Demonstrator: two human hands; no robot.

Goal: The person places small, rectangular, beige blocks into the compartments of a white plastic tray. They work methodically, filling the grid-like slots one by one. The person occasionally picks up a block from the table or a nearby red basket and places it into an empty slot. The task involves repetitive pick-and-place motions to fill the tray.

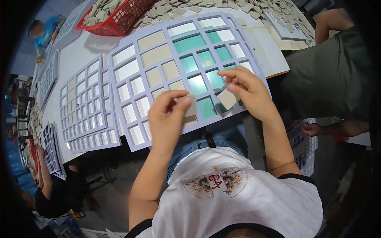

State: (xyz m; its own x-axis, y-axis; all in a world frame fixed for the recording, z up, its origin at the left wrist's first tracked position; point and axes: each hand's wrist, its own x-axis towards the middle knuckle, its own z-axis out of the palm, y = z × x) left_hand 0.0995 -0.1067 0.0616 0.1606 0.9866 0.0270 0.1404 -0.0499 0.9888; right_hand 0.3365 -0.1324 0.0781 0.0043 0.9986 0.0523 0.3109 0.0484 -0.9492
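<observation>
My left hand pinches a small beige tile between thumb and fingers, over the near edge of a lavender grid frame. To its right my right hand grips another beige tile, held tilted by thumb and fingers above the frame's near right part. Beige pieces fill a column of the frame's cells and part of the neighbouring ones. Green shows in several cells right of them, and white shows in the left cells.
A red basket heaped with tiles stands at the back left, with loose tiles along the far side. More grid frames lie stacked at left. Co-workers are near: one in blue, one in black, one in dark clothing at right.
</observation>
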